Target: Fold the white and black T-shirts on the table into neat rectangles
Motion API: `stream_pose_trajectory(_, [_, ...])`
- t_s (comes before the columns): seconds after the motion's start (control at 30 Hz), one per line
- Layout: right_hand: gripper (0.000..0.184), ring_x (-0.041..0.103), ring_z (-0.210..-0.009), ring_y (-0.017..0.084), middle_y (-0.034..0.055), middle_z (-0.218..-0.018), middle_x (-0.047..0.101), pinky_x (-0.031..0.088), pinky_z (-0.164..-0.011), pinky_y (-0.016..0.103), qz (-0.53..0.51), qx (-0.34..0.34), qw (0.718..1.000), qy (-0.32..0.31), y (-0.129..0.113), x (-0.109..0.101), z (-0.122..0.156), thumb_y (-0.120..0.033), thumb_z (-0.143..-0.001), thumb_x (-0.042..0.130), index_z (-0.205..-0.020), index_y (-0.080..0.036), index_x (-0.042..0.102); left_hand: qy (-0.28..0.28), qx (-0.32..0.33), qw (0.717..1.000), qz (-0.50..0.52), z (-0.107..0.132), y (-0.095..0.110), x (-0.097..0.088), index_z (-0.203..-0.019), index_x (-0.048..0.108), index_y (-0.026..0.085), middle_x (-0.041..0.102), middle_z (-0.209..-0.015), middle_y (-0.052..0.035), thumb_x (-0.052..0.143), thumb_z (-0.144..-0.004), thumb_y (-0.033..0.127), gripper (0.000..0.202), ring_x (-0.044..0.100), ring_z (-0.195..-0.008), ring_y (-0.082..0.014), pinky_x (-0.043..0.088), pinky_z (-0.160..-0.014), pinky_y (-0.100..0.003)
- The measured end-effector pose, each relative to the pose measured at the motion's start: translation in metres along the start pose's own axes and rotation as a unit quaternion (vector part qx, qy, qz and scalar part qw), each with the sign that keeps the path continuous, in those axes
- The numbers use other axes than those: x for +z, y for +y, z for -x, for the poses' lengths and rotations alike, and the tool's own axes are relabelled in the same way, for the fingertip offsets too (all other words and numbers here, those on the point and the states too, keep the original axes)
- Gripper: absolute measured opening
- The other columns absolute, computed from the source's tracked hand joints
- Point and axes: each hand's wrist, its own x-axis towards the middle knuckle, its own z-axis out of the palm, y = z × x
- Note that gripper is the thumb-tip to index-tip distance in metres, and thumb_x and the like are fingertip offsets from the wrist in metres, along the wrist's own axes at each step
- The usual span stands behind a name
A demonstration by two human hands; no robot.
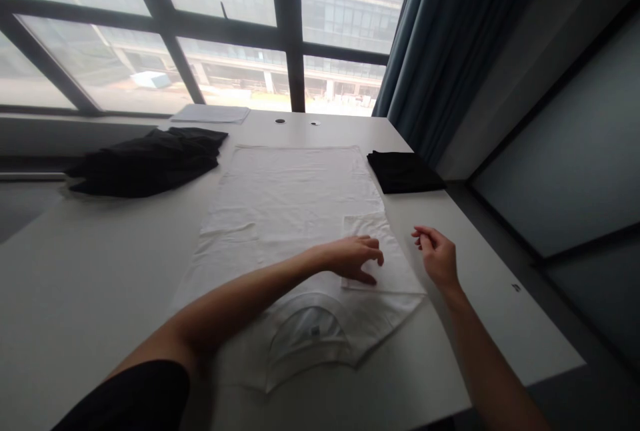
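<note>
A white short-sleeved fabric T-shirt (300, 184) lies on a smooth white table (100, 271). The half-open left hand (353, 256), gripping nothing, is over its folded-in sleeve (400, 274); the right hand (439, 256), loosely curled, seemingly empty, beside it. Dragging fingers could crease the fold.

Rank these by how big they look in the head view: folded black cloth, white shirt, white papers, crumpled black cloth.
1. White shirt
2. Crumpled black cloth
3. Folded black cloth
4. White papers, though they lie farthest back, so their true size is unsure
</note>
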Motion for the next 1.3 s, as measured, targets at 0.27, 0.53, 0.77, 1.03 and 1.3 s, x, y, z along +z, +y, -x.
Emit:
stream_pose_trajectory(0.27, [0.033, 0.068, -0.092, 0.024, 0.0129, -0.103, 0.075, 0.054, -0.082, 0.038, 0.056, -0.033, 0.994, -0.087, 0.015, 0.001, -0.002, -0.031, -0.088, 0.048, -0.102, -0.015, 0.074, -0.163, -0.049, 0.984, -0.050, 0.012, 0.024, -0.002, -0.091, 0.067, 0.019, 0.069, -0.094, -0.0074, 0.081, -0.071, 0.016, 0.024, 0.064, -0.083, -0.0243, 0.047, -0.067, -0.030])
stream_pose_trajectory(0.53, [0.033, 0.066, -0.100, 0.024, 0.0118, -0.108, 0.074, 0.053, -0.087, 0.038, 0.076, -0.053, 0.986, -0.137, 0.018, 0.003, 0.000, -0.028, -0.091, 0.046, -0.106, -0.017, 0.074, -0.096, -0.070, 0.993, 0.013, 0.016, 0.024, -0.025, -0.079, 0.072, 0.026, 0.068, -0.080, -0.0001, 0.069, -0.065, -0.001, 0.030, 0.062, -0.068, -0.0184, 0.040, -0.056, -0.027])
stream_pose_trajectory(0.77, [0.032, 0.061, -0.108, 0.025, 0.0103, -0.114, 0.070, 0.048, -0.099, 0.042, 0.138, -0.116, 0.958, -0.225, 0.011, 0.009, 0.006, -0.025, -0.091, 0.052, -0.114, -0.020, 0.074, -0.096, -0.073, 0.992, 0.032, 0.013, 0.013, -0.014, -0.062, 0.068, 0.024, 0.064, -0.066, -0.0007, 0.078, -0.072, 0.018, 0.015, 0.057, -0.060, -0.0183, 0.043, -0.060, -0.028])
stream_pose_trajectory(1.03, [0.031, 0.056, -0.113, 0.025, 0.0108, -0.118, 0.067, 0.044, -0.105, 0.044, 0.174, -0.147, 0.945, -0.235, 0.011, 0.016, 0.011, -0.023, -0.092, 0.054, -0.116, -0.019, 0.073, 0.212, -0.324, 0.919, -0.067, 0.004, -0.042, 0.006, -0.128, 0.061, 0.018, 0.061, -0.123, -0.0170, 0.063, -0.091, 0.020, 0.037, 0.056, -0.113, -0.0321, 0.045, -0.096, -0.042])
stream_pose_trajectory(1.3, [0.031, 0.056, -0.114, 0.027, 0.0108, -0.121, 0.066, 0.044, -0.107, 0.048, 0.181, -0.144, 0.943, -0.240, 0.006, 0.018, 0.015, -0.022, -0.091, 0.054, -0.115, -0.021, 0.074, 0.305, -0.289, 0.907, 0.040, 0.002, -0.084, 0.017, -0.119, 0.064, 0.020, 0.064, -0.102, -0.0052, 0.050, -0.090, 0.009, 0.034, 0.063, -0.091, -0.0174, 0.050, -0.089, -0.029])
